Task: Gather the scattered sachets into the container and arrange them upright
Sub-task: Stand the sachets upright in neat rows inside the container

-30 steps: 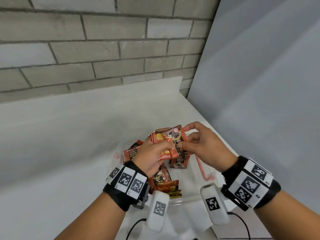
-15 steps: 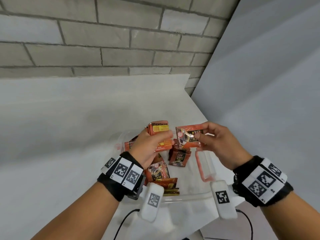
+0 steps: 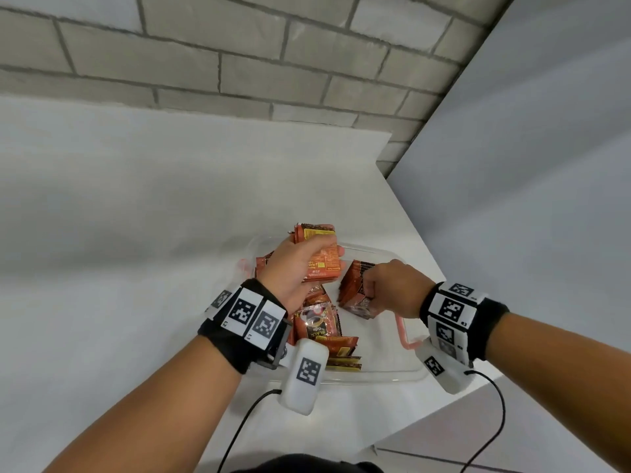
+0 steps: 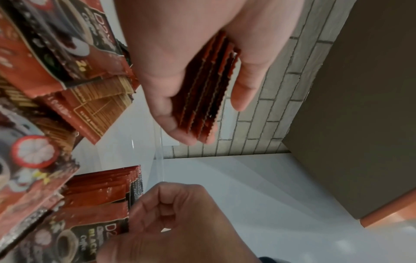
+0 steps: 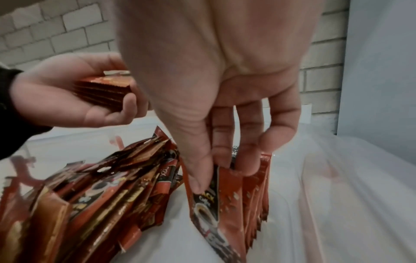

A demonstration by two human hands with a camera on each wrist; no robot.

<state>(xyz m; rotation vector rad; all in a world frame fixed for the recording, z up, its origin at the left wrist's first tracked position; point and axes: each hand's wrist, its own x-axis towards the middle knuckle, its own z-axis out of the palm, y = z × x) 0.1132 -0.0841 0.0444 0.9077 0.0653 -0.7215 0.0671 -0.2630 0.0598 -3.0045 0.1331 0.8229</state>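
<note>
A clear plastic container (image 3: 392,372) sits near the white table's right corner. My left hand (image 3: 300,264) grips a stack of orange coffee sachets (image 3: 321,254) above the container's far side; the stack's edges (image 4: 202,92) show between thumb and fingers in the left wrist view. My right hand (image 3: 386,285) reaches down into the container and pinches the front sachet (image 5: 209,201) of a row of upright sachets (image 3: 355,288) near the right wall. Loose sachets (image 3: 317,326) lie piled in the container's left and near part (image 5: 90,195).
A grey brick wall (image 3: 239,63) runs behind the table (image 3: 119,216), and a pale panel (image 3: 512,165) rises at the right. The table's corner edge lies just right of the container. An orange latch (image 3: 406,336) hangs on the container's right rim.
My right hand has gone down from chest-high into the container with the sachet it took, setting it against the upright row. The left hand's stack stays raised.
</note>
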